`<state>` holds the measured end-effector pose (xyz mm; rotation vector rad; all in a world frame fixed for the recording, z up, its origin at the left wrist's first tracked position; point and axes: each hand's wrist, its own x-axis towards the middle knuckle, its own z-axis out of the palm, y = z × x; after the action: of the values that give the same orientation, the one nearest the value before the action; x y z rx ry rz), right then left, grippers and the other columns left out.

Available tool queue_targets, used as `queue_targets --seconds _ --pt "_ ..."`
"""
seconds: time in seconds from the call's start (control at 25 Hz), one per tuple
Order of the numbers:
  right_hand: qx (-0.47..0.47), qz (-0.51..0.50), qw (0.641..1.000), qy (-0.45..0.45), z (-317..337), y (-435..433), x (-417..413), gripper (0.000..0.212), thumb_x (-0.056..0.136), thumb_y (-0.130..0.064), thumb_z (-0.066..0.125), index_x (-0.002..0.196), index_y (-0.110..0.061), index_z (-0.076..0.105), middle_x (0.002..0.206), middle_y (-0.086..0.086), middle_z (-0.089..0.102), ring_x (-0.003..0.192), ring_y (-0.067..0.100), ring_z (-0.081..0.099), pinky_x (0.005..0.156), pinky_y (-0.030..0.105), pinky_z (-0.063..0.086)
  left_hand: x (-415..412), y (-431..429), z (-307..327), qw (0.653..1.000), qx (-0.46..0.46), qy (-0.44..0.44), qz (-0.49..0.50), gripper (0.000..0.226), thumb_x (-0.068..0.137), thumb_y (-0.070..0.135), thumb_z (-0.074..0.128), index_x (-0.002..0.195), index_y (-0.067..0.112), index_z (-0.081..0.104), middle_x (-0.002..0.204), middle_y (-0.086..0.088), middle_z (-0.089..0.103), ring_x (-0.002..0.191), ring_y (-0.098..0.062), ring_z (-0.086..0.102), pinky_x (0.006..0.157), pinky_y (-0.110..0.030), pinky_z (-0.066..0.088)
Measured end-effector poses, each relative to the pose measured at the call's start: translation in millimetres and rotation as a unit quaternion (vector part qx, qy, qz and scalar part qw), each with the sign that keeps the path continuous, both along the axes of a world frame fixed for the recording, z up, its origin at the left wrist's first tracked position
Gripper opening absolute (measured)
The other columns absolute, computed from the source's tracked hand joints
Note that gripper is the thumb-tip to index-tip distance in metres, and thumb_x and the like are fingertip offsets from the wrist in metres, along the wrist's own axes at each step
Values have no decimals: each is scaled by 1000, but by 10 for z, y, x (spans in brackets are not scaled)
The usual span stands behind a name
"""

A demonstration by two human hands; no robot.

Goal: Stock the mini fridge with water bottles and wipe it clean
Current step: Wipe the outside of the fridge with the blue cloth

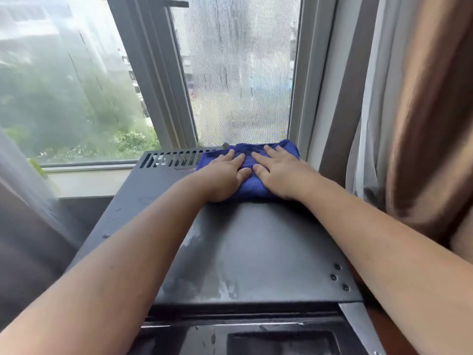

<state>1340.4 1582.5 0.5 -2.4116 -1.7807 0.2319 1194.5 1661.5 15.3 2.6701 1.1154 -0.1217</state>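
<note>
A folded blue cloth [252, 187] lies on the far right part of the black mini fridge top [256, 252], close to the window. My left hand [222, 175] presses flat on the cloth's left side with straight fingers. My right hand [279, 172] presses flat on its right side, thumbs almost meeting. Damp streaks shine on the near part of the fridge top. The fridge door edge [230, 326] shows at the bottom. No water bottles are in view.
A slotted vent [176, 158] runs along the fridge's back left. The window [230, 73] and its sill [87, 180] stand right behind. A sheer white curtain [368, 124] and a brown curtain [430, 111] hang close on the right; another curtain [25, 201] hangs at left.
</note>
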Motion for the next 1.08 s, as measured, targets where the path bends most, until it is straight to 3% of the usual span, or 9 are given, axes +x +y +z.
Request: queue_targets --seconds 0.4,0.8,1.08 --pt "-10 20 999 30 -8 -273 -100 56 106 -56 22 160 -43 15 172 -5 3 159 19 -1 128 49 4 -190 -209 46 1000 -7 -4 -10 62 109 49 29 164 27 9 172 -3 -4 159 -21 1 126 -37 1" --pt "-28 62 998 11 -24 -1369 -662 63 99 -65 16 159 -48 2 171 -9 -7 158 14 -8 128 46 2 -874 -1218 -41 998 9 -35 -43 66 106 53 31 163 31 6 172 -2 -3 158 -19 -1 123 -27 -1" --pt "-32 69 997 -4 -6 -1935 -898 79 82 -75 -5 157 -52 -9 169 -15 -15 155 7 -16 128 38 -2 -1157 -1701 -144 996 53 -36 -58 70 100 63 22 162 39 -2 172 5 -9 158 -16 -5 125 -29 -1"
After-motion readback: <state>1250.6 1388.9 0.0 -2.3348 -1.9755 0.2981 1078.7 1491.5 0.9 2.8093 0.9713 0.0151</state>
